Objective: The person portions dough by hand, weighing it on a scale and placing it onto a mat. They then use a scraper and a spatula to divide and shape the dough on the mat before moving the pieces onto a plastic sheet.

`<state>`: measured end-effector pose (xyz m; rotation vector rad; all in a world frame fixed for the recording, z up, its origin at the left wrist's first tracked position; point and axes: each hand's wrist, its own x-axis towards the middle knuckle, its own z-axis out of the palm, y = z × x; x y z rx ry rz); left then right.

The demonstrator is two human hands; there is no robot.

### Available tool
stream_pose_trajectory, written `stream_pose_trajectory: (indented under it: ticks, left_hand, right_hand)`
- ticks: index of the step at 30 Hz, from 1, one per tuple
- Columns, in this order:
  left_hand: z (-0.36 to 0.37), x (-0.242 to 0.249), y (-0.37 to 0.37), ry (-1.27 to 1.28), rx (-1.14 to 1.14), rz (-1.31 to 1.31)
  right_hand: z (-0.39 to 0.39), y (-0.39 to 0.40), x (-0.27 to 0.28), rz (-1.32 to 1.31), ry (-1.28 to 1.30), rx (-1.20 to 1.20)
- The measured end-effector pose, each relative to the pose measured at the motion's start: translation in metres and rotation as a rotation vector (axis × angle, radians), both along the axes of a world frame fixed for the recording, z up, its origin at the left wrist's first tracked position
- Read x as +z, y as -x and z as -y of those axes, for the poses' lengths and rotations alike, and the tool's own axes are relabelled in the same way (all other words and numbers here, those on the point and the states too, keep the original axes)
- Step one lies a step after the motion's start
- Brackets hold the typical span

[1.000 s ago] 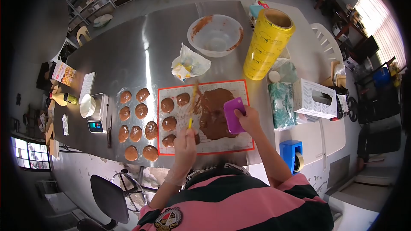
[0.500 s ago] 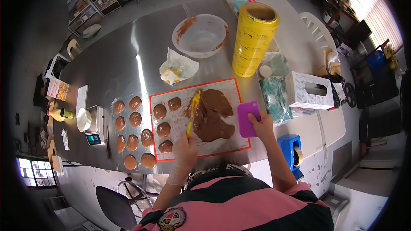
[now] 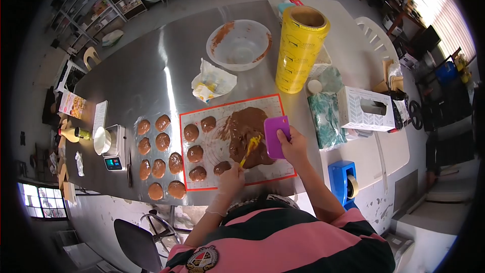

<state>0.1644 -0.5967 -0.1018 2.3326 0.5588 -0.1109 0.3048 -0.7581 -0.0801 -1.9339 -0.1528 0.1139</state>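
My left hand [image 3: 231,181], in a clear glove, grips the handle of a yellow spatula [image 3: 252,145] whose smeared head rests in the brown chocolate-like mass [image 3: 236,144]. That mass spreads over a red-edged baking mat [image 3: 214,144]. In my right hand [image 3: 293,147] is a purple dough scraper [image 3: 274,134], held over the right side of the mass and hiding part of it. Several small brown mounds [image 3: 195,153] sit on the mat's left side, one of them close to my left hand. More brown rounds [image 3: 158,168] lie on the steel table [image 3: 126,71] left of the mat.
Beyond the mat are a smeared plastic bowl [image 3: 239,45], a crumpled wrapper [image 3: 214,81] and a tall yellow film roll [image 3: 301,50]. A scale [image 3: 115,146] stands at left. To the right are a white box [image 3: 366,107], a green package [image 3: 325,119] and a blue tape dispenser [image 3: 341,182].
The spatula has moved right and nearer to me through the brown mass. The purple scraper has shifted left over the mass. A mound beside my left hand now shows.
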Motion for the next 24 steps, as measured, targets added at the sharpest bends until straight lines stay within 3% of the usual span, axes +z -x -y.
stream_pose_trajectory:
  ticks: [3, 5, 9, 10, 12, 15, 18, 24]
  left_hand:
    - [-0.004, 0.006, 0.003, -0.190, -0.069, -0.059]
    - [-0.011, 0.013, 0.011, -0.238, -0.035, 0.234]
    - [-0.021, 0.057, 0.009, -0.007, 0.105, 0.535]
    - [-0.021, 0.062, 0.005, -0.008, 0.108, 0.536]
    - [-0.020, 0.068, -0.001, 0.261, 0.228, 0.475]
    - [-0.023, 0.037, -0.009, 0.146, 0.180, 0.374]
    - [-0.018, 0.022, -0.003, 0.218, 0.272, 0.318]
    - [-0.023, 0.031, 0.003, 0.343, 0.291, 0.170]
  right_hand:
    - [-0.004, -0.005, -0.004, 0.017, -0.060, -0.005]
    - [0.001, -0.009, -0.008, 0.025, -0.123, -0.059]
    - [0.012, -0.017, 0.001, 0.030, -0.179, -0.112]
    - [0.013, -0.018, 0.001, 0.031, -0.180, -0.109]
    - [0.018, -0.022, -0.002, -0.030, 0.046, -0.020]
    - [0.021, -0.027, -0.014, 0.021, 0.172, -0.031]
    - [0.029, -0.046, -0.047, 0.031, 0.305, -0.024]
    - [-0.003, -0.069, -0.060, -0.017, 0.508, 0.004]
